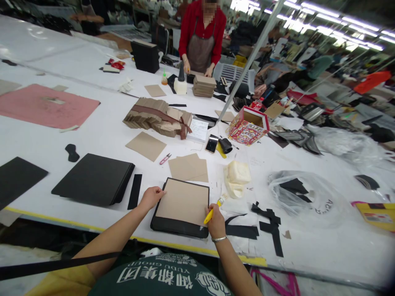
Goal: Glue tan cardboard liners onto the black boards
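Observation:
A tan board (183,201) lies on a stack of black sheets (179,228) near the table's front edge. My left hand (152,197) pinches the board's upper left edge between thumb and finger. At the board's right edge, my right hand (216,221) is closed around a brush with a yellow handle (209,216), its bristles pointing up and away. Just beyond the right hand sits a cream glue container (238,172). Black strips (243,231) lie to the right of the stack.
Left of the stack are a black strip (135,191) and a larger black pile (94,179). Loose tan boards (189,167), small scissors (165,159), a phone (212,143) and a red box (248,125) lie beyond. A person in red (202,37) works across the table.

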A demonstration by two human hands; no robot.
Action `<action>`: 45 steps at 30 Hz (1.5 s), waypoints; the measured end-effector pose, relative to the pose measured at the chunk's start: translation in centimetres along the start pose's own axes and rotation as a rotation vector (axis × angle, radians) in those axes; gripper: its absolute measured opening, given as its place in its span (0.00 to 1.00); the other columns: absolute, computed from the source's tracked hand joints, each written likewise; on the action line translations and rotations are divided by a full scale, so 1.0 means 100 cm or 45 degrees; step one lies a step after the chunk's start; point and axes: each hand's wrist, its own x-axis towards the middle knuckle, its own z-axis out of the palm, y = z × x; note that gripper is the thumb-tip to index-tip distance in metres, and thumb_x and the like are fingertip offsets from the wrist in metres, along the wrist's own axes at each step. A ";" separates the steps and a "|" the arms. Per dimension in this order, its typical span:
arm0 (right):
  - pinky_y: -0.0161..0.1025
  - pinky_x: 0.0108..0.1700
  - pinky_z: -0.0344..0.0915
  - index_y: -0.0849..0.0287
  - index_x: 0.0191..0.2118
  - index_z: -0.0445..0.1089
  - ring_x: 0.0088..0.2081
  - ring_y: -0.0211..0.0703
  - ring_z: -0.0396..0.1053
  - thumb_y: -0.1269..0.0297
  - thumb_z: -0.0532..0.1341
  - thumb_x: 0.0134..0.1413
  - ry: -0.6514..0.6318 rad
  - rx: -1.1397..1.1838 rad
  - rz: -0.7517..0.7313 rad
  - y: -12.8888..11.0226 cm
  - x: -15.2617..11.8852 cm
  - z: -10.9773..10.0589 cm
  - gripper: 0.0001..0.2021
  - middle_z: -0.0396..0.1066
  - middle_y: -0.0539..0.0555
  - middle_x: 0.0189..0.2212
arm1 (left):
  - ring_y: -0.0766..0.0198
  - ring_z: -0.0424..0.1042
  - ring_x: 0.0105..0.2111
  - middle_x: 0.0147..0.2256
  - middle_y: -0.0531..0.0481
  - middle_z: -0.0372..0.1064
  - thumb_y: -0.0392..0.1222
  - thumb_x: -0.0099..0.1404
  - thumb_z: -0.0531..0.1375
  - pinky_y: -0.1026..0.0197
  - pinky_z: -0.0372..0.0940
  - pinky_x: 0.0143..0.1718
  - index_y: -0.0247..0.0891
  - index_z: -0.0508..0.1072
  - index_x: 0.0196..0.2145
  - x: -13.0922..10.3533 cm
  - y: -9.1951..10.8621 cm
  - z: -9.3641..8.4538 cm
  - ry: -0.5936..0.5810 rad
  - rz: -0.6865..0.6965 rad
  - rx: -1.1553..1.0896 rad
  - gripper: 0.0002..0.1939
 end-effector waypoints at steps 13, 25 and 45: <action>0.33 0.30 0.58 0.58 0.36 0.59 0.26 0.39 0.65 0.61 0.49 0.55 -0.061 0.008 0.110 -0.003 0.002 -0.003 0.07 0.65 0.50 0.24 | 0.66 0.61 0.16 0.14 0.54 0.62 0.57 0.49 0.56 0.66 0.51 0.19 0.38 0.68 0.19 0.008 -0.013 0.006 -0.044 -0.103 0.146 0.18; 0.32 0.26 0.52 0.58 0.36 0.59 0.22 0.37 0.62 0.66 0.51 0.52 -0.076 0.032 0.098 -0.001 0.006 -0.004 0.05 0.61 0.47 0.20 | 0.66 0.62 0.17 0.14 0.54 0.62 0.57 0.51 0.55 0.65 0.53 0.20 0.36 0.69 0.22 0.012 -0.008 0.006 -0.091 -0.139 0.279 0.19; 0.31 0.26 0.51 0.59 0.37 0.59 0.23 0.37 0.62 0.64 0.51 0.53 -0.220 -0.096 0.059 -0.001 0.012 -0.006 0.07 0.64 0.49 0.21 | 0.62 0.68 0.38 0.42 0.47 0.66 0.46 0.62 0.54 0.56 0.66 0.38 0.34 0.67 0.44 0.004 0.017 -0.012 -0.132 -0.055 0.446 0.16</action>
